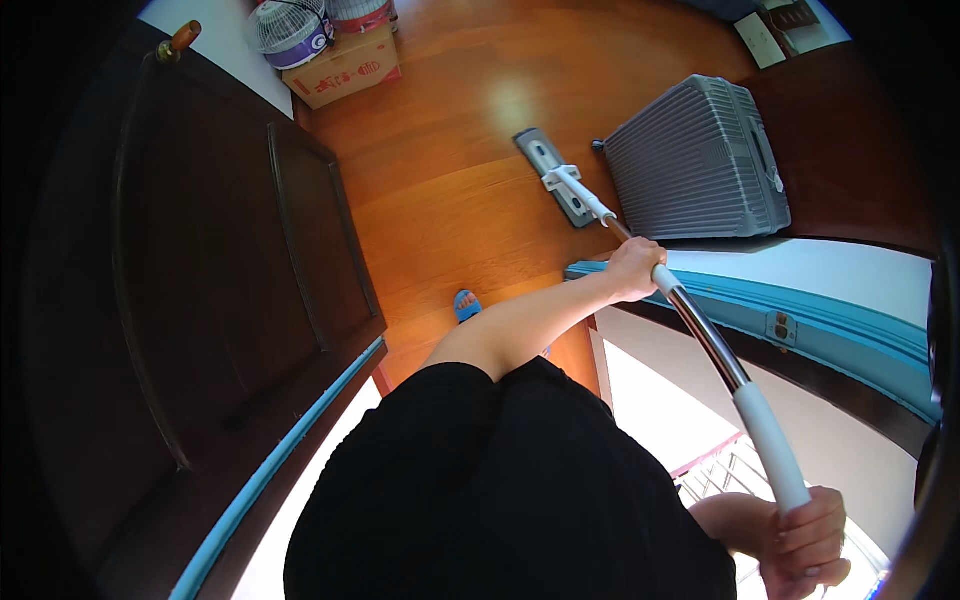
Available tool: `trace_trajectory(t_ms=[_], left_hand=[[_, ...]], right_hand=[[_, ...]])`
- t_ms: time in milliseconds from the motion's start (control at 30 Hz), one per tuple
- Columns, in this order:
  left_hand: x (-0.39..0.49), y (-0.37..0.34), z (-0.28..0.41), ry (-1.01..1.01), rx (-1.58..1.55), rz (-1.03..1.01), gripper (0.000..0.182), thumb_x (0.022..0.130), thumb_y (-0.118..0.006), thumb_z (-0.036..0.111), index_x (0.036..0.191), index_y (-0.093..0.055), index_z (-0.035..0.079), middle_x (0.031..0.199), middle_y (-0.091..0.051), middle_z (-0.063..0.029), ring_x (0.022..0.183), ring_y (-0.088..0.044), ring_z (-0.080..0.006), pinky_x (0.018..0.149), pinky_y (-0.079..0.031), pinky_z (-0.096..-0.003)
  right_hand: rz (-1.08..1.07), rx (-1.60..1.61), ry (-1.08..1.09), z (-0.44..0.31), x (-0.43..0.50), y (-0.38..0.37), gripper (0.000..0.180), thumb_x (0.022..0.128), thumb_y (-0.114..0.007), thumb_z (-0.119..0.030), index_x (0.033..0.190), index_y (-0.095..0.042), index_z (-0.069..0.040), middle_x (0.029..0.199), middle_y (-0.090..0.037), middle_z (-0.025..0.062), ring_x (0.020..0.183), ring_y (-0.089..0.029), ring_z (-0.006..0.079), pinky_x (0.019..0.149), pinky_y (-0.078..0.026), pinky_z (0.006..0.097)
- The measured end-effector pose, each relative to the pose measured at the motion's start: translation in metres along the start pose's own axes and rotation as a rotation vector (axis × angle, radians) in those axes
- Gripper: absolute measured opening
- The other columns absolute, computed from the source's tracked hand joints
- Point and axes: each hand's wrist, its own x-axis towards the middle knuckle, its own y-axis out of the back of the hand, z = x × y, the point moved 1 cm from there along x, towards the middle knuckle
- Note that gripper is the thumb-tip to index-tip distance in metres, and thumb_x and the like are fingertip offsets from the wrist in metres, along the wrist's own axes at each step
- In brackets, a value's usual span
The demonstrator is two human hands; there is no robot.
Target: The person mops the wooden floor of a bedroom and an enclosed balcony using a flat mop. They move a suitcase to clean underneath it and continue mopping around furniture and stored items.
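A flat mop crosses the right half of the head view, its grey and white head (541, 154) resting on the wooden floor beside the suitcase. Its pole (709, 337), part shiny metal and part white sleeve, slants down towards me. My left hand (636, 268) reaches across my body and is wrapped around the pole's middle, close to the blue door frame. At the top end, my right hand (806, 540) grips the white handle (771, 446) low at the right. Both hands are shut on the mop.
A grey ribbed suitcase (682, 161) stands right of the mop head. At the left is a dark wooden door (217, 247) with a knob (180, 39). Fans (292, 34) sit on a cardboard box (349, 69). A blue door frame (832, 307) runs along the right. My slippered foot (466, 305) shows below.
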Motion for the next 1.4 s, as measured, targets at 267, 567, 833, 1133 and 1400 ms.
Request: trace_trajectory(t_ms=[267,567,833,1133,1400], left_hand=[[0.000,-0.024,0.002,0.009,0.034,-0.103,0.019,0.068,-0.074,0.015,0.077,-0.060,0.006,0.087,-0.060,-0.0095,0.093,-0.056,-0.0285,0.078,-0.045,-0.0385],[-0.071,-0.055,0.058,0.098,0.138,-0.056,0.013,0.064,-0.074,0.013,0.072,-0.065,0.007,0.079,-0.063,-0.0099,0.085,-0.059,-0.0275,0.072,-0.046,-0.0401],[-0.157,-0.071,0.066,0.125,0.175,0.216,0.018,0.063,-0.075,0.012,0.072,-0.060,0.008,0.078,-0.062,-0.0097,0.084,-0.056,-0.0283,0.077,-0.044,-0.0403],[-0.205,-0.044,0.040,0.174,0.117,-0.063,0.013,0.062,-0.071,0.014,0.066,-0.061,0.007,0.063,-0.062,-0.0120,0.063,-0.061,-0.0309,0.056,-0.046,-0.0371],[-0.214,-0.054,0.029,0.308,0.159,0.181,0.006,0.063,-0.058,0.009,0.063,-0.061,0.005,0.063,-0.058,-0.0181,0.065,-0.058,-0.0367,0.060,-0.045,-0.0447]], right_hand=[[0.081,-0.001,0.027,-0.004,-0.030,0.008,0.022,0.094,-0.035,-0.024,0.085,-0.042,-0.006,0.060,-0.043,0.0049,0.046,-0.045,0.0162,0.037,-0.042,0.0297],[0.037,0.371,0.093,-0.042,-0.051,0.112,0.030,0.097,-0.029,-0.033,0.085,-0.043,-0.009,0.060,-0.040,-0.0028,0.052,-0.044,0.0101,0.046,-0.042,0.0264],[-0.034,0.893,0.197,-0.037,-0.061,0.116,0.022,0.085,-0.060,-0.021,0.069,-0.047,-0.012,0.059,-0.049,-0.0032,0.046,-0.048,0.0059,0.042,-0.040,0.0196],[-0.406,1.290,0.252,-0.044,-0.056,0.082,0.027,0.076,-0.069,-0.012,0.060,-0.048,-0.013,0.053,-0.051,-0.0048,0.040,-0.048,0.0058,0.040,-0.039,0.0179],[0.465,0.675,-0.237,-0.080,-0.070,0.098,0.026,0.060,-0.057,-0.020,0.048,-0.033,-0.020,0.039,-0.034,-0.0076,0.031,-0.033,0.0070,0.045,-0.028,0.0199]])
